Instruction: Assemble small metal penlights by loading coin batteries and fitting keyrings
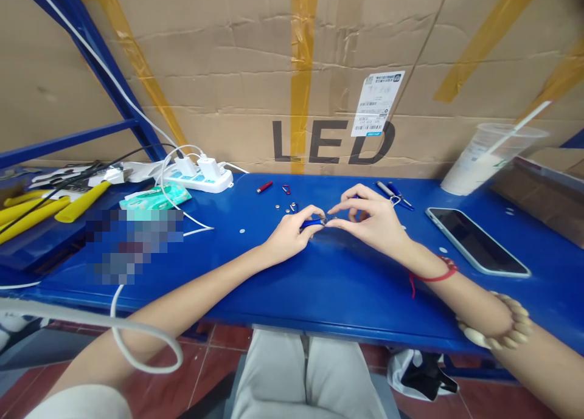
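Observation:
My left hand is closed around a slim blue metal tube, its silver-and-dark end pointing right. Thumb and forefinger of my right hand are pinched together right by that end, on a tiny dark piece too small to name. Just beyond my left hand lie small round button cells and a small blue clip. Farther back are a red metal tube and a red carabiner clip. Behind my right hand rest more blue and silver tubes with clips.
A phone lies at right, before a tilted-looking plastic cup with a straw. At left are a white power strip, a tissue pack, yellow-handled tools and a loose white cable. Cardboard walls the back.

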Available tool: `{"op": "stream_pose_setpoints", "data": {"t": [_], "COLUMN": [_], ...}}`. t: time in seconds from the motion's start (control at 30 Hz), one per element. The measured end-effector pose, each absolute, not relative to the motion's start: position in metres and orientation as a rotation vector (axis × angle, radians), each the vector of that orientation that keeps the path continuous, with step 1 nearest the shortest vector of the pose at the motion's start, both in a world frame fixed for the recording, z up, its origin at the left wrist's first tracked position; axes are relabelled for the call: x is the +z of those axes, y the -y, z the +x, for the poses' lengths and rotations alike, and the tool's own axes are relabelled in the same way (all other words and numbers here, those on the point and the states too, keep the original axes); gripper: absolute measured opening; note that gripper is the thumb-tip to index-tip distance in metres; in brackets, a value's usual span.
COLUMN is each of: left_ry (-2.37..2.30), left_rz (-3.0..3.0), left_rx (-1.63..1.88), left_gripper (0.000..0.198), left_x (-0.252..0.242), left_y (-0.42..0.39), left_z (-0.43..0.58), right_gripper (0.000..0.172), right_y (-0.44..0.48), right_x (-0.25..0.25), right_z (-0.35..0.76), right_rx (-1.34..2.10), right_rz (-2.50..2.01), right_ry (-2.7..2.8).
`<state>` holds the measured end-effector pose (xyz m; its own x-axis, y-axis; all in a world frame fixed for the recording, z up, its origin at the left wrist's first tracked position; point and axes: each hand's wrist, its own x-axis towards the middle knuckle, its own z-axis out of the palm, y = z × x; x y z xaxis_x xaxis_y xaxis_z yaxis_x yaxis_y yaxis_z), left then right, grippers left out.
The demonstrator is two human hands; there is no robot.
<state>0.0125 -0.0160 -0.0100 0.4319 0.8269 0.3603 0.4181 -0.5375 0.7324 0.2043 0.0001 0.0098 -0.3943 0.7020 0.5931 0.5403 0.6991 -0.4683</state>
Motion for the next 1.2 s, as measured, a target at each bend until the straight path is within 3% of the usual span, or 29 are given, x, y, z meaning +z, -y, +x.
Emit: {"op": "stream_pose_setpoints", "data": {"t": [0.13, 0.4, 0.67, 1.2], "left_ry": [-0.983, -0.847, -0.855, -0.989], "left_rz": [1.926, 1.536, 1.709, 1.969], "left_rx": [0.961, 0.795, 0.891, 0.940], "left_gripper": [0.011, 0.017, 0.017, 0.016], "left_x": [-0.008, -0.003, -0.010, -0.015], "left_y": [0.021, 0.028, 0.033, 0.028], "left_z": [0.015, 0.016, 0.016, 0.013], "right_gripper": [0.026, 0.021, 0.014, 0.019], "right_y": [0.000, 0.000, 0.003, 0.007], "right_x": [0.013, 0.013, 0.000, -0.007], "right_z": [0.210, 0.213, 0.205, 0.193], "right_rx": [0.117, 0.193, 0.409, 0.742], "right_rz": [-0.784, -0.675, -0.765, -1.034], "right_ry": [2.225, 2.310, 2.201, 1.999]}}
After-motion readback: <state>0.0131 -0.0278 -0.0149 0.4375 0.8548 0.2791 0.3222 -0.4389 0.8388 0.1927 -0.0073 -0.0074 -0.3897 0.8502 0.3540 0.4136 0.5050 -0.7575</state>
